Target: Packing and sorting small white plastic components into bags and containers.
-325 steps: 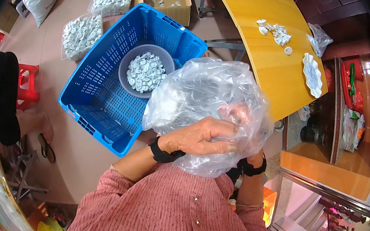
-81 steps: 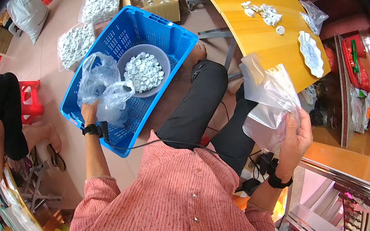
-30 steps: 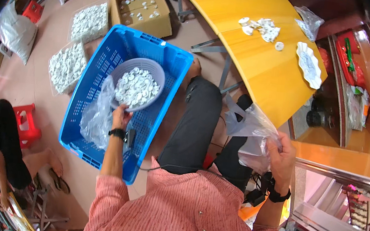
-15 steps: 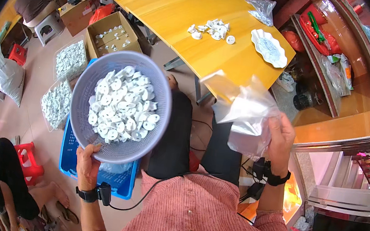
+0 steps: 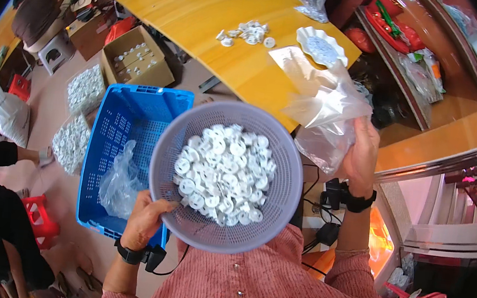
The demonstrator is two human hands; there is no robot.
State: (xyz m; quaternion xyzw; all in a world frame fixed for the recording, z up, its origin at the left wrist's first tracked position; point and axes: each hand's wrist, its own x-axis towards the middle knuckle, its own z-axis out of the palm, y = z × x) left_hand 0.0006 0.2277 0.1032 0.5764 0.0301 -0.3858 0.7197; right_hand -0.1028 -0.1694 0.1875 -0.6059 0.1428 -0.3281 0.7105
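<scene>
A round purple-grey plastic basket [image 5: 285, 184], filled with loose white disc-shaped pieces [image 5: 224, 171], is held in front of the person's pink shirt [image 5: 257, 291]. The left hand [image 5: 145, 219] pinches its near-left rim, thumb over the edge, other fingers largely hidden. To the right, the right hand [image 5: 362, 149] pinches a clear plastic bag [image 5: 329, 112] between thumb and fingers. Left of the basket, a blue crate [image 5: 142, 104] contains a crumpled clear bag [image 5: 119, 185]. Beyond the crate's left side, two trays of white pieces [image 5: 86, 88] lie near a cardboard box [image 5: 155, 73]. On the far desk [image 5: 177, 19], a small white heap [image 5: 250, 31] lies left of a scalloped white dish [image 5: 322, 47].
</scene>
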